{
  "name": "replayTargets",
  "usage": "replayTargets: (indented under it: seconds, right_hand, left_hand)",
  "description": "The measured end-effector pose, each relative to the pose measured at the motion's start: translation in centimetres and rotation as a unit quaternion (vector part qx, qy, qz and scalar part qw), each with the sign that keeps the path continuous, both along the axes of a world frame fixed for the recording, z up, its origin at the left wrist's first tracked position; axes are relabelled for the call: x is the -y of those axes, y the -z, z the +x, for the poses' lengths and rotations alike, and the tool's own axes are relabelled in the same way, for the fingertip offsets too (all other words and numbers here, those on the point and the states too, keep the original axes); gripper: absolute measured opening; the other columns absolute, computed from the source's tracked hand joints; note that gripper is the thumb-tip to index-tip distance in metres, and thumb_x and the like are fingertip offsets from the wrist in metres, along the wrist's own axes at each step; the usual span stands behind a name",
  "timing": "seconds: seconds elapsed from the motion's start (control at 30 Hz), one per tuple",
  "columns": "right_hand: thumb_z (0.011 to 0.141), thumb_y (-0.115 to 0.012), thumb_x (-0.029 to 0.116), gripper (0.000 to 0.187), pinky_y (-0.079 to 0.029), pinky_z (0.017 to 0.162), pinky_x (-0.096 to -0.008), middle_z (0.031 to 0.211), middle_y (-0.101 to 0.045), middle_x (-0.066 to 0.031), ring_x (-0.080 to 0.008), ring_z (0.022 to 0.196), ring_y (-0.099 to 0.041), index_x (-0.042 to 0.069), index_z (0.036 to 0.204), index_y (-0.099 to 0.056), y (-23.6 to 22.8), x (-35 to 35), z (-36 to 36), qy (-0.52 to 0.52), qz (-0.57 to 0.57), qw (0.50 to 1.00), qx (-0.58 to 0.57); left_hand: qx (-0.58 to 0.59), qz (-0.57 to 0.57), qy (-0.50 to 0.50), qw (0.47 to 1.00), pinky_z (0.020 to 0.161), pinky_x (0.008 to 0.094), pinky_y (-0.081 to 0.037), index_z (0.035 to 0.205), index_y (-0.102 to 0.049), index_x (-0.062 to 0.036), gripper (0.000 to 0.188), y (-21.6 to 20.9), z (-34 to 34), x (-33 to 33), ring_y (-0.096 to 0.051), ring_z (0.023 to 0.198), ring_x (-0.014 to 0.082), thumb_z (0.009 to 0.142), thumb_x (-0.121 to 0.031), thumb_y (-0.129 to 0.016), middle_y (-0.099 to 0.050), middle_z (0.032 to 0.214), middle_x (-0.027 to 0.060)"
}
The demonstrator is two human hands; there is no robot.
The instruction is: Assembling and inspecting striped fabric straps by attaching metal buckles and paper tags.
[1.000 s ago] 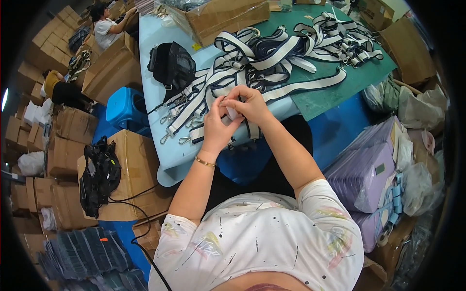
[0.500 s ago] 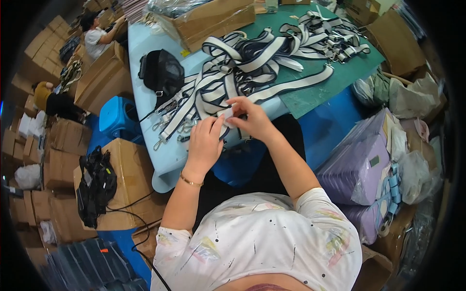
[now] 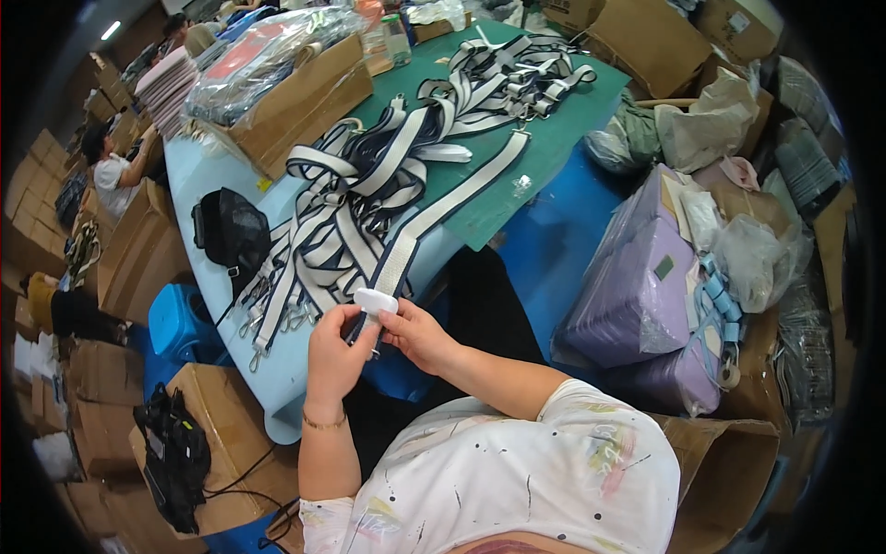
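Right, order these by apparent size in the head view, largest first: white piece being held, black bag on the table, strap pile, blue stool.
1. Strap pile
2. Black bag and blue stool: too alike to rank
3. White piece

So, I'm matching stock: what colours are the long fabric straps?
Long fabric straps: off-white, navy-edged, best in the head view.
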State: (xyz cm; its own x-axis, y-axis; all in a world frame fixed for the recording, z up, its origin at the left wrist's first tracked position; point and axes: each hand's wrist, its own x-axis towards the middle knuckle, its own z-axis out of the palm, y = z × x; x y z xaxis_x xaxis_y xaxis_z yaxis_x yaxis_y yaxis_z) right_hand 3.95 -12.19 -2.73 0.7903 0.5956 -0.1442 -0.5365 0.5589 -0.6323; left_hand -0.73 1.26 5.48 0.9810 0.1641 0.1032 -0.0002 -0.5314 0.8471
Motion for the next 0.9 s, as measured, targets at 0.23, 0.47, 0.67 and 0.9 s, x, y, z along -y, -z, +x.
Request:
replayTargets:
  seconds: [0.23,0.47,0.67,0.9]
  right_hand:
    - [0.091,-0.058,0.007,0.029,-0.045,0.083,-0.0245,0.105,-0.056,-0.0021,-0.0082,0.096,-0.054,0.004,0.117,-0.046,-5.9,6.0,-0.4,0.126,-0.013,0.969,0.211]
    - [0.089,-0.057,0.028,0.057,-0.044,0.056,-0.0236,0.11,-0.05,-0.011,-0.0134,0.075,-0.051,-0.007,0.13,-0.036,-20.2,19.6,1.3,0.472,-0.054,0.818,0.323]
    - [0.095,-0.051,0.025,0.045,-0.038,0.049,-0.0166,0.082,-0.053,-0.0038,-0.0088,0.058,-0.047,-0.004,0.128,-0.041,-29.8,23.6,8.0,0.437,-0.101,0.834,0.32]
    - [0.089,-0.062,0.026,0.018,-0.046,0.057,-0.0265,0.08,-0.064,-0.0012,-0.0132,0.066,-0.061,0.008,0.094,-0.063,-28.2,33.8,28.2,0.474,-0.275,0.795,0.26]
  left_hand:
    - [0.046,-0.292,0.154,0.943,0.08,0.024,-0.047,0.108,-0.053,-0.0001,0.03,0.0,-1.8,1.9,-0.059,0.087,0.0115,0.083,-0.004,-0.067,-0.061,0.099,0.007]
    - [0.106,-0.02,-0.039,0.993,0.071,0.0275,-0.049,0.103,-0.057,-0.0016,0.025,3.2,-0.3,-4.7,-0.06,0.079,0.0165,0.081,-0.005,-0.067,-0.062,0.091,0.0079]
    - [0.099,-0.098,-0.079,0.987,0.071,0.0244,-0.048,0.1,-0.057,-0.0004,0.018,6.5,-0.4,-7.7,-0.058,0.08,0.0121,0.084,-0.003,-0.064,-0.06,0.089,0.0066]
    - [0.095,-0.11,-0.076,0.986,0.072,0.0239,-0.047,0.098,-0.057,-0.0001,0.016,6.4,-1.0,-7.7,-0.058,0.08,0.0122,0.083,0.0,-0.063,-0.06,0.089,0.006]
